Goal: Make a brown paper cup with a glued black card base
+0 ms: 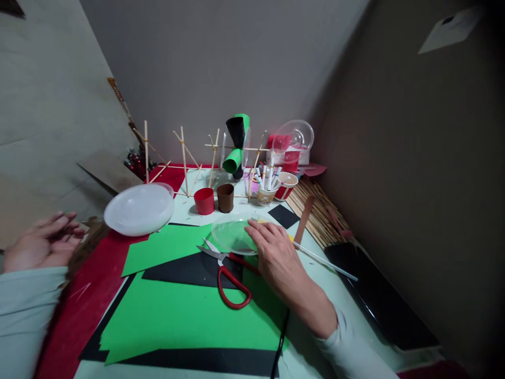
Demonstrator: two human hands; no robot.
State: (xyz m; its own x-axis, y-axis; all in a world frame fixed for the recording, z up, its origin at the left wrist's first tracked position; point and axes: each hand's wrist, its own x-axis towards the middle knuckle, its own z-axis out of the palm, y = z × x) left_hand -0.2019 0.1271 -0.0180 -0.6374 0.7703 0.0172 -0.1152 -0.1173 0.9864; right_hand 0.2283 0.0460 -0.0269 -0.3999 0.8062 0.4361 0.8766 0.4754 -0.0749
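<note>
On the table, our right hand (276, 252) lies flat, gripping nothing, on a clear round plastic lid (232, 237) beside red-handled scissors (229, 273); left hand (43, 242) open, empty.

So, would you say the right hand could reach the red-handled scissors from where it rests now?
Probably yes. The right hand rests on the clear plastic lid, and the scissors lie open on the green paper just beside it, with nothing lying between them.

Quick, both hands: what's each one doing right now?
Left hand: open, off the table's left edge, holding nothing.
Right hand: open, fingers resting on the clear plastic lid, not gripping it.
</note>
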